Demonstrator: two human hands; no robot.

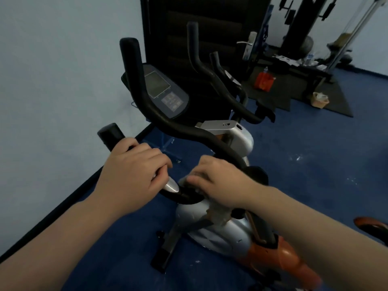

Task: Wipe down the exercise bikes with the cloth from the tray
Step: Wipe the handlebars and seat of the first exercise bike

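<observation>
A silver and orange exercise bike (222, 234) stands right below me, with black handlebars (189, 131) and a console screen (165, 91). My left hand (134, 173) is closed around the near left handlebar grip, just past a silver sensor plate (171, 185). My right hand (222, 181) presses a pale, crumpled cloth (218, 213) against the handlebar's lower curve; part of the cloth hangs below my wrist. A second bike (228, 85) stands just beyond the first.
A pale wall runs along the left, close to the bikes. A dark door with a handle (245, 44) is behind them. Blue floor opens to the right, with a black mat (315, 95), a bench, a red bag (263, 80) and a weight machine at the back.
</observation>
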